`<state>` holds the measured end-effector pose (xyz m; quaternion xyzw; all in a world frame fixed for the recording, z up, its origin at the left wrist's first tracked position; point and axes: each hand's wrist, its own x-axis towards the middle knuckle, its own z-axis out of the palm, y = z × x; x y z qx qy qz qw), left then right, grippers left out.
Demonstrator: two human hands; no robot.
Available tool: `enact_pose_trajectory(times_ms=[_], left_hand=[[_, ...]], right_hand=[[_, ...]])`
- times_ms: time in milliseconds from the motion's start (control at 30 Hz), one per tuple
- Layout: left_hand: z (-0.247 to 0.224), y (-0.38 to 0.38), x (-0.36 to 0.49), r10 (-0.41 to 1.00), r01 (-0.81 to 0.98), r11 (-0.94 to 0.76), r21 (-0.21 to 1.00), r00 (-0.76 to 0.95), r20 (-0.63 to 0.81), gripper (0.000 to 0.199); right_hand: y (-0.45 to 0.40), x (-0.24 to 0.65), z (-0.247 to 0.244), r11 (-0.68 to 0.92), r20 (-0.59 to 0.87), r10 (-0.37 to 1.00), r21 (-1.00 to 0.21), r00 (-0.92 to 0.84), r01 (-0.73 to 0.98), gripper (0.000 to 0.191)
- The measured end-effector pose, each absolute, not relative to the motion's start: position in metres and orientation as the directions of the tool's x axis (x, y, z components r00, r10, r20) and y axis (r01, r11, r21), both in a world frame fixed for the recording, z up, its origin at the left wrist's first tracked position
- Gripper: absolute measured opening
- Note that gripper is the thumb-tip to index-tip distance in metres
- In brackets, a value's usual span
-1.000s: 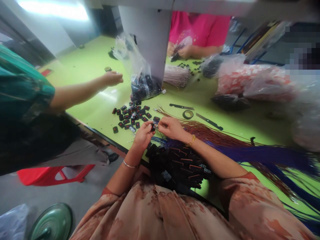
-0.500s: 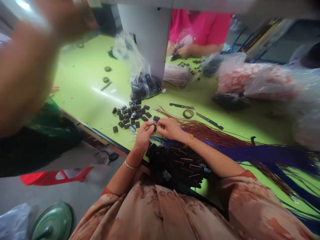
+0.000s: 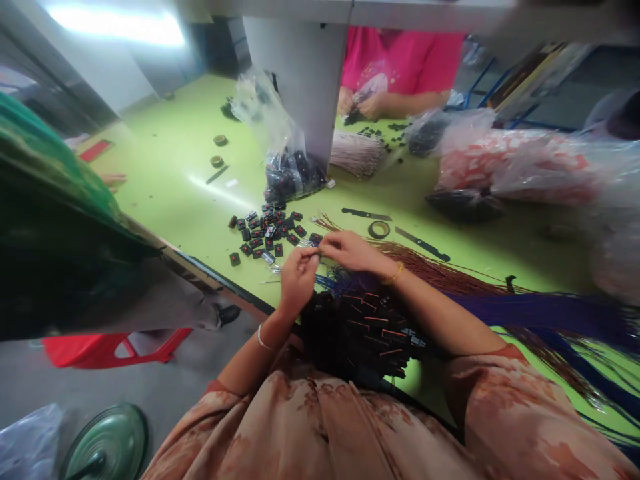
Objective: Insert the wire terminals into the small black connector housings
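My left hand (image 3: 299,277) is closed in a pinch, its fingertips meeting those of my right hand (image 3: 350,252), also pinched. What they hold between them is too small and too covered to make out. Just left of the fingers lies a scattered pile of small black connector housings (image 3: 256,241) with red marks. Brown wires (image 3: 425,267) and a purple-blue wire bundle (image 3: 480,307) run out to the right, under and beyond my right forearm. Below my hands, against my body, is a heap of black parts (image 3: 345,333) with orange strips.
Two dark blades (image 3: 423,243) and a tape roll (image 3: 379,229) lie beyond my right hand. A clear bag of black parts (image 3: 293,175) leans against a grey post (image 3: 305,87). Across the green table, a person in pink (image 3: 400,67) handles small parts; another stands at left in green (image 3: 55,220).
The blurred arm raised at upper left is gone from view. A black connector visible between my fingertips earlier no longer shows. My hands stay together, the left one turned more upright.
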<state>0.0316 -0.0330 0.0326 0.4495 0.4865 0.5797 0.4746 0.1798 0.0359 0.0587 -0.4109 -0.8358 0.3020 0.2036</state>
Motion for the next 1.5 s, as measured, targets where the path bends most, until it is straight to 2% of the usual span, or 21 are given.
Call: enact_pose_trajectory(times_ms=[67, 167, 233, 300, 367, 433, 500, 567, 600, 667, 733, 800, 933, 1033, 1167, 1267, 1333, 1433, 1500], left_hand=[[0.045, -0.05, 0.048, 0.97, 0.036, -0.242, 0.97, 0.007, 0.242, 0.014], [0.055, -0.07, 0.076, 0.832, 0.157, -0.448, 0.88, 0.434, 0.346, 0.022], [0.054, -0.077, 0.089, 0.758, 0.193, -0.523, 0.83, 0.55, 0.35, 0.027], [0.05, -0.081, 0.09, 0.737, 0.182, -0.545, 0.819, 0.569, 0.364, 0.03], [0.046, -0.082, 0.078, 0.737, 0.143, -0.546, 0.825, 0.551, 0.392, 0.027], [0.042, -0.078, 0.054, 0.788, 0.168, -0.537, 0.827, 0.451, 0.42, 0.019], [0.038, -0.067, 0.022, 0.882, 0.318, -0.47, 0.823, 0.2, 0.427, 0.015], [0.033, -0.05, -0.013, 0.915, 0.53, -0.316, 0.787, -0.049, 0.4, 0.018], [0.031, -0.04, -0.029, 0.921, 0.619, -0.236, 0.749, -0.104, 0.376, 0.021], [0.024, -0.023, -0.055, 0.948, 0.731, -0.16, 0.664, -0.075, 0.31, 0.022], [0.019, -0.012, -0.071, 0.967, 0.79, -0.185, 0.584, 0.042, 0.25, 0.02], [0.015, -0.009, -0.078, 0.967, 0.818, -0.225, 0.53, 0.121, 0.223, 0.02], [0.012, -0.013, -0.082, 0.968, 0.845, -0.211, 0.491, 0.113, 0.222, 0.025], [0.011, -0.015, -0.085, 0.968, 0.832, -0.203, 0.517, 0.091, 0.233, 0.023], [0.012, -0.016, -0.09, 0.968, 0.811, -0.177, 0.558, 0.041, 0.247, 0.013], [0.013, -0.017, -0.09, 0.963, 0.822, -0.131, 0.554, -0.026, 0.267, 0.008], [0.014, -0.017, -0.089, 0.955, 0.798, -0.122, 0.59, -0.068, 0.289, 0.013], [0.014, -0.016, -0.089, 0.936, 0.631, -0.11, 0.768, -0.193, 0.293, 0.023], [0.012, -0.016, -0.089, 0.928, 0.382, -0.092, 0.919, -0.302, 0.218, 0.028]], right_hand=[[0.046, 0.181, 0.067, 0.447, 0.073, 0.823, -0.696, -0.564, 0.562, 0.025], [0.052, 0.165, 0.072, 0.506, -0.027, 0.721, -0.662, -0.692, 0.553, 0.018], [0.047, 0.148, 0.068, 0.564, -0.122, 0.63, -0.607, -0.767, 0.559, 0.013], [0.04, 0.13, 0.061, 0.578, -0.199, 0.639, -0.513, -0.743, 0.634, 0.009], [0.033, 0.118, 0.053, 0.572, -0.228, 0.689, -0.413, -0.688, 0.709, 0.011], [0.028, 0.113, 0.047, 0.571, -0.252, 0.71, -0.34, -0.658, 0.747, 0.013], [0.025, 0.111, 0.044, 0.581, -0.274, 0.708, -0.299, -0.651, 0.757, 0.015], [0.022, 0.112, 0.045, 0.597, -0.28, 0.706, -0.259, -0.65, 0.759, 0.019], [0.02, 0.112, 0.046, 0.607, -0.27, 0.709, -0.237, -0.652, 0.758, 0.021], [0.017, 0.113, 0.047, 0.629, -0.244, 0.713, -0.192, -0.657, 0.753, 0.024], [0.016, 0.115, 0.046, 0.635, -0.232, 0.716, -0.177, -0.659, 0.752, 0.025], [0.017, 0.117, 0.044, 0.63, -0.219, 0.717, -0.201, -0.661, 0.75, 0.025], [0.019, 0.12, 0.04, 0.647, -0.212, 0.686, -0.259, -0.696, 0.717, 0.02], [0.02, 0.12, 0.041, 0.645, -0.234, 0.686, -0.244, -0.689, 0.724, 0.019], [0.019, 0.12, 0.044, 0.617, -0.253, 0.727, -0.167, -0.638, 0.769, 0.022], [0.02, 0.12, 0.044, 0.661, -0.223, 0.693, -0.184, -0.685, 0.728, 0.023], [0.02, 0.12, 0.043, 0.69, -0.226, 0.657, -0.203, -0.719, 0.695, 0.021], [0.02, 0.12, 0.042, 0.677, -0.265, 0.659, -0.199, -0.704, 0.709, 0.019], [0.021, 0.122, 0.043, 0.657, -0.269, 0.682, -0.185, -0.681, 0.731, 0.02]])
